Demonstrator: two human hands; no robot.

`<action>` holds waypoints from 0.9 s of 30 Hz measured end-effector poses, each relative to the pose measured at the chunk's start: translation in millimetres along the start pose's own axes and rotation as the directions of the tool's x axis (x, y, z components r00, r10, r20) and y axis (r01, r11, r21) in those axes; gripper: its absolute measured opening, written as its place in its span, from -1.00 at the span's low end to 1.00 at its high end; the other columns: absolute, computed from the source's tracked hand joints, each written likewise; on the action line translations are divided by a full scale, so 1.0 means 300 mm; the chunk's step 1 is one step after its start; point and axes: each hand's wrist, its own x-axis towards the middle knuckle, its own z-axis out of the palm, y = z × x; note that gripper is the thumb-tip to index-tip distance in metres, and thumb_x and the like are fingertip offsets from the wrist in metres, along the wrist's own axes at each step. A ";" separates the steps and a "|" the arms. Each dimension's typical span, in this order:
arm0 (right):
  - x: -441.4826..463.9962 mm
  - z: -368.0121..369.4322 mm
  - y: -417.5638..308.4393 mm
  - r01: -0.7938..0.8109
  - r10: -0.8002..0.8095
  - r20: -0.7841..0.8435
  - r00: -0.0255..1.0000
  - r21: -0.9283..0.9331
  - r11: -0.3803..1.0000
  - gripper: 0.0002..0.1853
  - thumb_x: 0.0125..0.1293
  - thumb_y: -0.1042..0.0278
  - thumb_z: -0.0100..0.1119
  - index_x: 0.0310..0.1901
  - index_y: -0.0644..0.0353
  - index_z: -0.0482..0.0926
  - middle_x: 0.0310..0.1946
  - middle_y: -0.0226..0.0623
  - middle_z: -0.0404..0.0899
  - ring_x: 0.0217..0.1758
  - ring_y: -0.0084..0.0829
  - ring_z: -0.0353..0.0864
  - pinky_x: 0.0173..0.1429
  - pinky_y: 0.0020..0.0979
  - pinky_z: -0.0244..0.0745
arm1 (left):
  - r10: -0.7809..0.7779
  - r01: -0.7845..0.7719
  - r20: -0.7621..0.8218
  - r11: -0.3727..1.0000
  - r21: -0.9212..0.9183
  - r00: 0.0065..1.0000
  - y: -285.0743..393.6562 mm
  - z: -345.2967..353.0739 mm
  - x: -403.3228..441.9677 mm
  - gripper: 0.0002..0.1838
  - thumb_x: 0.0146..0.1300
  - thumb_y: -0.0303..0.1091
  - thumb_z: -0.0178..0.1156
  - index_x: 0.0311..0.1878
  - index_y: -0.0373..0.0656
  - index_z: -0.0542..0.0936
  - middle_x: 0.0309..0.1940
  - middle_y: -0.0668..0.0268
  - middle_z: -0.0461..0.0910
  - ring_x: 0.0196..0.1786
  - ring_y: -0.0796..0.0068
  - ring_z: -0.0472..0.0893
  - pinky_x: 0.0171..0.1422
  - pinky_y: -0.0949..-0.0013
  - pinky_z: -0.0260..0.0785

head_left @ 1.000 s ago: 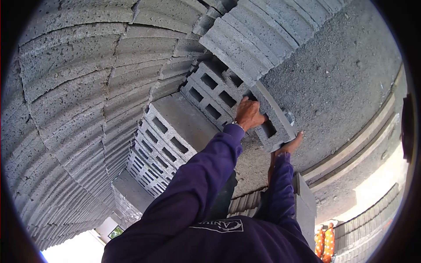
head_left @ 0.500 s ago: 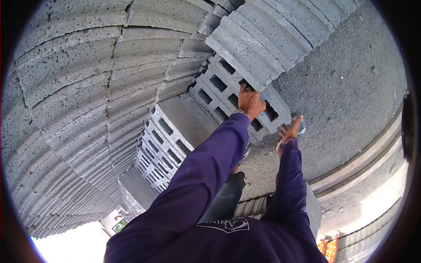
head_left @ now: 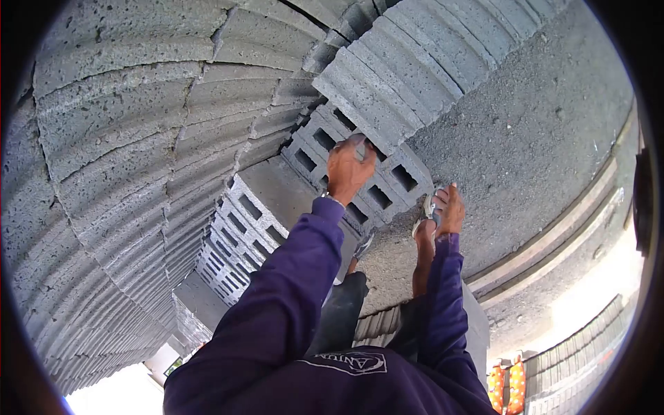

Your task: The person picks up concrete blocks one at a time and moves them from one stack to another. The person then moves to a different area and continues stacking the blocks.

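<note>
Grey hollow concrete blocks (head_left: pixel 360 181) lie side by side in front of me, their rectangular holes facing up. Over these holes is my left hand (head_left: pixel 351 169), its fingers bent and apart, the tips slightly blurred; no block is lifted in it. My right hand (head_left: pixel 448 207) is just off the near right end of the blocks, fingers stretched out and nothing in them. It partly covers a sandalled foot (head_left: pixel 427 214) on the ground behind it.
A tall wall of stacked blocks (head_left: pixel 124 145) rises on my left. More blocks (head_left: pixel 422 59) stand in a row beyond my hands. Lower blocks with holes (head_left: pixel 242 228) are stacked at left. Gravelly ground (head_left: pixel 526 138) lies to the right, with orange dotted items (head_left: pixel 515 387) at lower right.
My left hand has drawn back from a block hole toward the left, its fingers loosening. My right hand has come away from the block's end. The view has shifted slightly.
</note>
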 end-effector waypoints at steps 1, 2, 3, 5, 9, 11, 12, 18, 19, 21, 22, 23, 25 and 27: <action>-0.019 0.007 -0.053 0.059 -0.058 0.011 0.998 -0.063 0.996 -0.25 0.28 -0.36 -0.04 0.04 0.33 0.48 -0.11 -0.09 0.61 -0.12 -0.29 0.61 -0.02 -0.24 0.39 | 0.092 -0.093 -0.197 0.996 0.009 0.976 0.019 -0.092 0.049 -0.73 0.13 -0.34 0.19 -0.14 -0.31 0.61 -0.20 -0.02 0.63 -0.09 -0.05 0.60 0.06 0.05 0.40; -0.063 0.028 -0.126 0.068 -0.067 0.007 0.998 -0.066 0.996 -0.25 0.28 -0.36 -0.04 0.04 0.33 0.48 -0.11 -0.09 0.61 -0.12 -0.29 0.61 -0.02 -0.24 0.39 | 0.169 -0.170 -0.380 0.985 0.032 0.910 0.038 -0.170 0.085 -0.74 0.14 -0.39 0.16 -0.13 -0.33 0.59 -0.16 -0.04 0.62 -0.11 -0.09 0.59 -0.02 0.05 0.43; -0.115 0.074 -0.212 0.103 -0.101 0.034 0.994 -0.051 0.993 -0.25 0.27 -0.37 -0.05 0.04 0.31 0.49 -0.11 -0.10 0.61 -0.10 -0.31 0.61 -0.05 -0.29 0.39 | 0.189 -0.172 -0.381 0.982 0.079 0.905 0.108 -0.249 0.133 -0.73 0.21 -0.35 0.14 -0.10 -0.33 0.58 -0.10 -0.08 0.59 -0.04 -0.08 0.58 0.05 0.09 0.41; -0.149 0.168 -0.293 0.140 -0.139 0.100 0.985 0.003 0.990 -0.23 0.27 -0.42 -0.08 0.08 0.26 0.48 -0.08 -0.14 0.61 -0.04 -0.30 0.61 -0.04 -0.29 0.37 | 0.207 -0.174 -0.383 0.978 0.118 0.901 0.178 -0.299 0.235 -0.71 0.27 -0.31 0.11 -0.08 -0.34 0.57 -0.04 -0.12 0.57 0.02 -0.07 0.56 0.13 0.13 0.39; -0.148 0.311 -0.345 0.102 -0.114 0.155 0.981 0.083 0.991 -0.18 0.27 -0.42 -0.10 0.20 0.26 0.40 0.02 -0.09 0.56 0.07 -0.24 0.56 0.06 -0.24 0.33 | 0.111 -0.064 -0.260 0.981 0.184 0.959 0.211 -0.232 0.384 -0.52 0.25 -0.09 0.10 0.02 -0.35 0.55 -0.02 -0.12 0.55 0.06 -0.09 0.52 0.15 0.07 0.37; -0.151 0.327 -0.352 0.041 -0.075 0.170 0.983 0.196 0.980 -0.09 0.27 -0.40 -0.04 0.36 0.30 0.22 0.17 -0.02 0.45 0.21 -0.21 0.44 0.17 -0.21 0.25 | -0.040 0.075 -0.256 0.989 0.130 0.966 0.217 -0.204 0.376 -0.40 0.19 0.01 0.11 0.07 -0.38 0.51 0.02 -0.12 0.51 0.09 -0.13 0.49 0.17 0.02 0.36; -0.150 0.323 -0.354 0.042 -0.077 0.171 0.982 0.201 0.979 -0.09 0.27 -0.40 -0.04 0.36 0.30 0.22 0.17 -0.02 0.45 0.21 -0.21 0.44 0.17 -0.21 0.25 | -0.035 0.071 -0.257 0.989 0.132 0.966 0.229 -0.198 0.356 -0.40 0.19 0.01 0.11 0.07 -0.38 0.51 0.02 -0.12 0.51 0.09 -0.13 0.49 0.17 0.02 0.36; -0.133 0.192 -0.261 0.146 -0.129 -0.071 0.989 0.385 0.911 -0.10 0.29 -0.39 -0.07 0.37 0.28 0.19 0.28 -0.08 0.30 0.28 -0.19 0.35 0.35 -0.21 0.19 | 0.276 -0.270 -0.116 0.961 0.066 0.954 0.396 -0.182 0.008 -0.48 0.17 -0.13 0.21 0.09 -0.33 0.50 -0.09 -0.07 0.53 -0.05 -0.09 0.52 0.14 0.02 0.33; -0.102 0.123 -0.229 0.058 -0.039 -0.049 0.998 0.502 0.863 -0.10 0.28 -0.39 -0.05 0.38 0.27 0.18 0.30 -0.09 0.28 0.30 -0.18 0.33 0.39 -0.22 0.16 | 0.268 -0.263 -0.113 0.963 0.059 0.957 0.384 -0.175 -0.025 -0.48 0.17 -0.13 0.21 0.09 -0.33 0.50 -0.09 -0.07 0.53 -0.05 -0.09 0.52 0.14 0.02 0.33; -0.189 0.098 -0.304 -0.002 0.060 -0.078 0.995 0.589 0.808 -0.09 0.26 -0.38 0.00 0.39 0.25 0.16 0.33 -0.10 0.24 0.34 -0.18 0.27 0.40 -0.23 0.15 | 0.269 -0.179 0.208 0.912 -0.369 0.940 0.319 -0.158 -0.060 -0.47 0.15 -0.19 0.25 0.13 -0.30 0.46 -0.04 -0.07 0.51 0.04 -0.07 0.50 0.16 0.04 0.33; -0.188 0.084 -0.306 -0.008 0.067 -0.077 0.995 0.593 0.805 -0.09 0.26 -0.38 0.00 0.39 0.25 0.16 0.33 -0.10 0.24 0.34 -0.18 0.27 0.40 -0.23 0.15 | 0.268 -0.178 0.214 0.915 -0.363 0.939 0.295 -0.140 -0.049 -0.47 0.15 -0.19 0.25 0.13 -0.30 0.46 -0.04 -0.07 0.51 0.04 -0.07 0.50 0.16 0.04 0.33; -0.174 0.063 -0.302 0.013 0.064 -0.117 0.991 0.565 0.825 -0.09 0.26 -0.37 0.01 0.38 0.26 0.16 0.33 -0.09 0.23 0.34 -0.18 0.26 0.41 -0.23 0.14 | 0.238 -0.198 0.156 0.952 -0.232 0.959 0.270 -0.116 -0.017 -0.48 0.15 -0.20 0.26 0.12 -0.31 0.47 -0.05 -0.08 0.52 0.05 -0.07 0.50 0.17 0.03 0.33; -0.162 0.045 -0.276 0.048 0.066 -0.210 0.975 0.499 0.865 -0.11 0.28 -0.34 0.01 0.38 0.28 0.16 0.34 -0.09 0.22 0.35 -0.16 0.25 0.43 -0.23 0.10 | 0.203 -0.199 0.118 0.979 -0.047 0.972 0.223 -0.050 0.050 -0.48 0.12 -0.19 0.27 0.08 -0.32 0.50 -0.02 -0.14 0.54 0.09 -0.10 0.50 0.23 0.09 0.33; -0.158 0.052 -0.275 0.048 0.072 -0.213 0.974 0.511 0.858 -0.11 0.28 -0.33 0.01 0.38 0.29 0.16 0.34 -0.07 0.22 0.35 -0.15 0.24 0.44 -0.23 0.08 | 0.096 -0.100 0.292 0.995 -0.003 0.952 0.214 0.011 0.129 -0.44 0.08 -0.16 0.28 0.09 -0.34 0.50 0.02 -0.17 0.52 0.10 -0.12 0.50 0.24 0.13 0.33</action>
